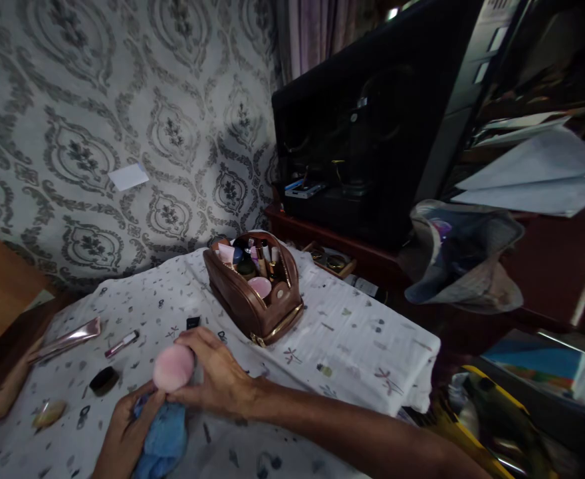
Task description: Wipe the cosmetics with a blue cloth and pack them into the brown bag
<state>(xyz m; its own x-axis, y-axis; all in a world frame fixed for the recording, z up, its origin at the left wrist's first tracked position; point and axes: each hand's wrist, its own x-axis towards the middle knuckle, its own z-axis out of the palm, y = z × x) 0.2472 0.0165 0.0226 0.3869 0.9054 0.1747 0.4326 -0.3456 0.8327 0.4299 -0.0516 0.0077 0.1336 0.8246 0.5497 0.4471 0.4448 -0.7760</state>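
Note:
My right hand is closed around the edge of a round pink cosmetic item, whose exact kind I cannot make out. Just below it, my left hand grips a bunched blue cloth, thumb close to the pink item's lower edge. To the left on the patterned white cloth lie a dark round jar, a small lip gloss tube, a shiny pink tube and a yellowish round item. Beyond my right hand stands an unzipped brown makeup bag, filled with cosmetics.
A small black item lies just past my right hand. At the back right, a large black television stands on a dark red cabinet. An opened plastic bag and white papers are at the right. Patterned wallpaper covers the wall behind.

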